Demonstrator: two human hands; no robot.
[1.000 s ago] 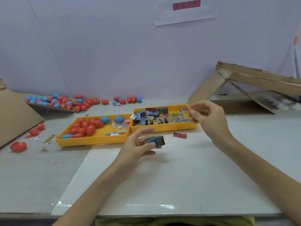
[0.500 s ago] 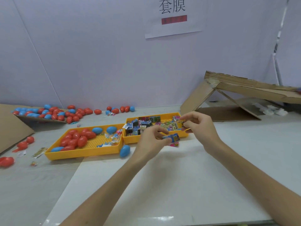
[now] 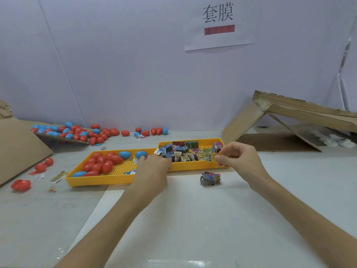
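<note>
Two yellow trays stand side by side. The left tray (image 3: 96, 181) holds red eggs (image 3: 100, 164) and blue eggs (image 3: 124, 154). The right tray (image 3: 193, 167) is full of small printed packets (image 3: 179, 153). My left hand (image 3: 152, 169) reaches over the join of the two trays, back towards me, and its fingers and whatever lies under them are hidden. My right hand (image 3: 237, 159) hovers at the right tray's front right corner, with finger and thumb pinching a small thin wrapper piece. A crumpled packet (image 3: 210, 178) lies on the white sheet (image 3: 193, 219) between my hands.
Loose red and blue eggs (image 3: 73, 131) are heaped on cardboard at the back left, with more red ones (image 3: 20, 185) on the table at left. A collapsed cardboard box (image 3: 289, 120) stands at the back right, and a cardboard slab (image 3: 17, 144) leans at far left.
My left hand let go of the packet, which now lies on the sheet, and moved left to the trays' join, covering the spot where a blue egg lay. My right hand barely moved.
</note>
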